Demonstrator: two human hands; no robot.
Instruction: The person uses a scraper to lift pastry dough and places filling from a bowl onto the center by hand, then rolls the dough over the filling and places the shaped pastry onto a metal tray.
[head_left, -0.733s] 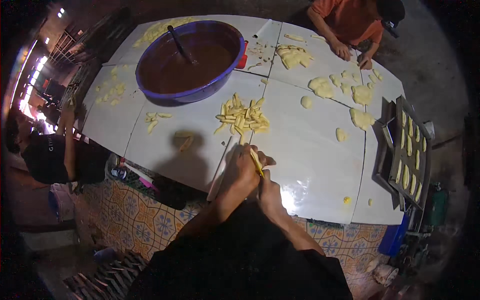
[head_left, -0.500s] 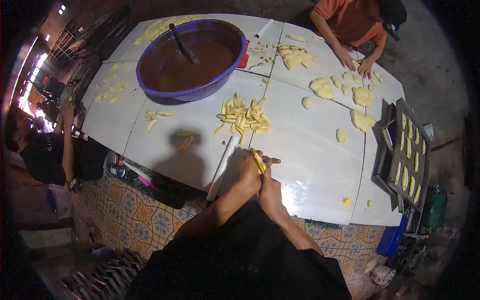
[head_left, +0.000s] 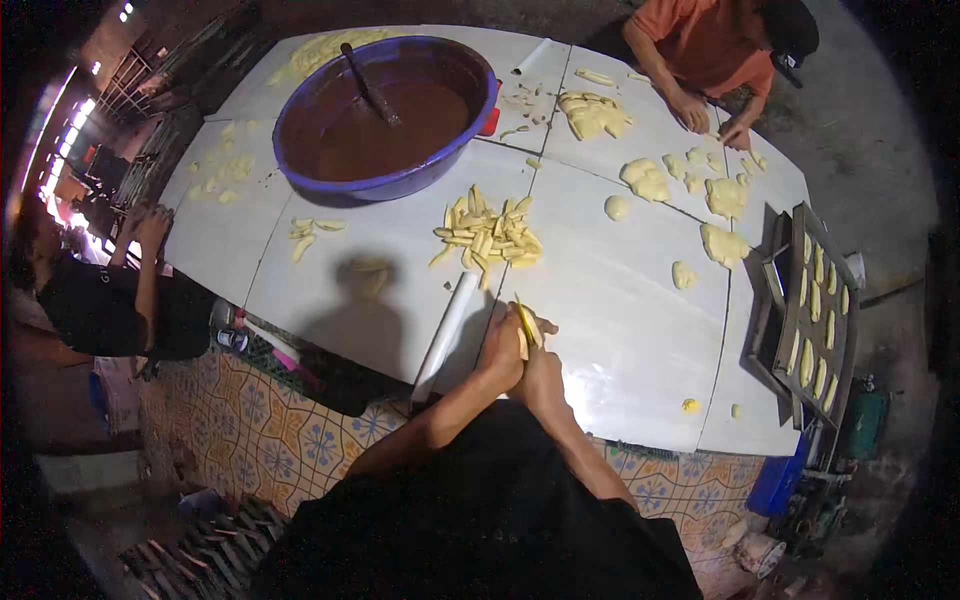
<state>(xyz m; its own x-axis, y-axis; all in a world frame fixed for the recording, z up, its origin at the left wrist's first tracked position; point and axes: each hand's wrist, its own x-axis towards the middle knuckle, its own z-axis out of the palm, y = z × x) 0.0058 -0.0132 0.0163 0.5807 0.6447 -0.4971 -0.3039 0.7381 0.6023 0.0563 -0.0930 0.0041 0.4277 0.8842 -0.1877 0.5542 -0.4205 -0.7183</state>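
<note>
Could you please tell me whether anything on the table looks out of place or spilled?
Yes, slightly: small brown crumbs lie scattered on the white tabletop, right of the round purple plastic basin, like a spill. A small yellow lump near the front edge looks stray, apart from the heaped pale-yellow strips.

Worktop point(head_left: 640, 340), basin point(head_left: 405, 186) at left, baking tray point(head_left: 803, 322) at right end.

The basin, a stirrer point(head_left: 371, 86) inside, stands behind and left of a pile of banana pieces point(head_left: 489, 235); a tube point(head_left: 447, 328) lies before the pile, left of the left hand point(head_left: 503, 347) and right hand point(head_left: 543, 371), which meet around a banana point(head_left: 528, 325); dough lumps point(head_left: 725, 198) lie right of the pile.
</note>
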